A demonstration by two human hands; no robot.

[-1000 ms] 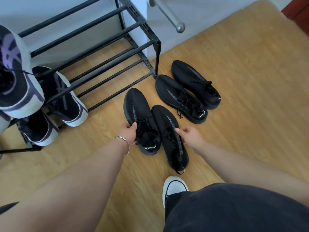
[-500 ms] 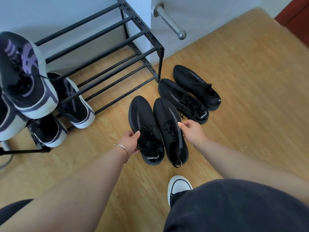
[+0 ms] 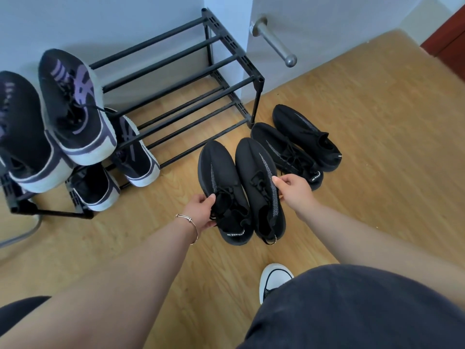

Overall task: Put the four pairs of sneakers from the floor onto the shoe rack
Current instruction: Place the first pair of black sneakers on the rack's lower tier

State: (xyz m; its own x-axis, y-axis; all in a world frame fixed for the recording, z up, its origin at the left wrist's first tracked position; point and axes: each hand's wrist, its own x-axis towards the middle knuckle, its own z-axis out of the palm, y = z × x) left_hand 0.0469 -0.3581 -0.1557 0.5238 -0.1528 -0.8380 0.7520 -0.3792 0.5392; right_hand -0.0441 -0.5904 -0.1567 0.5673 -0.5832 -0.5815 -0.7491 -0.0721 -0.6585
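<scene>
Sneakers: four black (image 3: 261, 187), four purple-striped (image 3: 73, 107).

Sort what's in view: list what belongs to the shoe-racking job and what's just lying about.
Job:
- black pair in hand: left shoe, right shoe
- left hand, right hand
- second black pair on the floor
- shoe rack
- purple-striped sneakers already on it

Lying about:
- metal door stop
- white shoe the person wears
- bracelet

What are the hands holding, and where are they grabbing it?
Each hand grips one black sneaker. The left hand pinches the left sneaker at its collar by the laces. The right hand grips the right sneaker on its outer side, mid-shoe.
</scene>
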